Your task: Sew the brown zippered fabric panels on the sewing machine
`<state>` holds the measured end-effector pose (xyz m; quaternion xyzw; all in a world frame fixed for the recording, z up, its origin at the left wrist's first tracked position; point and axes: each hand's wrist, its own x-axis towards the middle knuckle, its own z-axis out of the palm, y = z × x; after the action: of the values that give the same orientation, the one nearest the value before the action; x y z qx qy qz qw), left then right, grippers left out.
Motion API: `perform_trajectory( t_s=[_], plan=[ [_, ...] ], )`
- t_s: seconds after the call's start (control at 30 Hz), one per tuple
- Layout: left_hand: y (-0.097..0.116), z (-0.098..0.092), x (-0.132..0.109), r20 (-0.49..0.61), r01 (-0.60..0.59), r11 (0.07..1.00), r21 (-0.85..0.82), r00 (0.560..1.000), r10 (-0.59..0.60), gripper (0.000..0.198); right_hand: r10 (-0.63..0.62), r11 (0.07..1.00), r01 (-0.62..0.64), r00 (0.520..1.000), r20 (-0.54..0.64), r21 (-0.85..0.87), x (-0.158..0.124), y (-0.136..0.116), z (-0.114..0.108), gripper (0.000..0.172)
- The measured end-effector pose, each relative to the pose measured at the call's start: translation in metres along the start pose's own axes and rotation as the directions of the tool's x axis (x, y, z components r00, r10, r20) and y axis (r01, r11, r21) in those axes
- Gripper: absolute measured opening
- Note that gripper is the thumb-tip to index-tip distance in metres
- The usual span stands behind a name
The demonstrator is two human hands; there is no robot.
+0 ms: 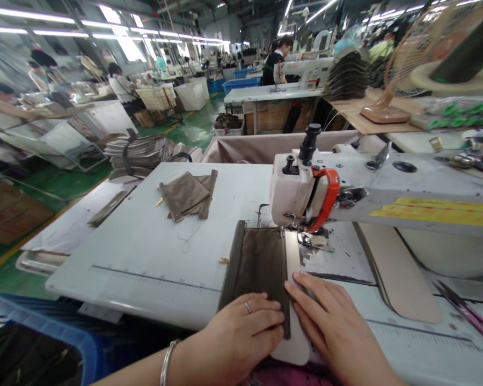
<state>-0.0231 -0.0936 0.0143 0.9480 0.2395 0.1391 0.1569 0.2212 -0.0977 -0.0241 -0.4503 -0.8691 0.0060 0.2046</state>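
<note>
Both hands lie flat, fingers spread: the left hand (pixel 241 335) presses the dark fabric piece (pixel 260 268) and the right hand (pixel 334 321) lies just right of it, near the sewing machine (pixel 306 187). Uneven pressure could skew the seam, and fingertips could stray close to the needle.

No text can be read; the sewing machine's (pixel 386 193) yellow label (pixel 438 210) is blurred.

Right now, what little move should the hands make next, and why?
Probably slide the brown piece gently forward toward the needle. Both the left hand and the right hand press it flat, and its far edge already sits at the machine.
</note>
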Motion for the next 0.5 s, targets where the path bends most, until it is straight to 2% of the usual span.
perform_trajectory(
  t_s=[0.23, 0.5],
  plan=[
    [-0.014, -0.007, 0.011, 0.032, 0.01, 0.999, -0.039, 0.999, -0.009, 0.035, -0.002, 1.0, 0.002, 1.0, 0.029, 0.006, 0.003, 0.0, -0.001, 0.043],
    [-0.037, -0.005, 0.029, -0.022, -0.015, 0.999, 0.043, 1.0, 0.016, 0.029, 0.002, 1.0, -0.002, 0.999, 0.039, -0.001, 0.006, 0.0, -0.002, 0.043]
  ],
)
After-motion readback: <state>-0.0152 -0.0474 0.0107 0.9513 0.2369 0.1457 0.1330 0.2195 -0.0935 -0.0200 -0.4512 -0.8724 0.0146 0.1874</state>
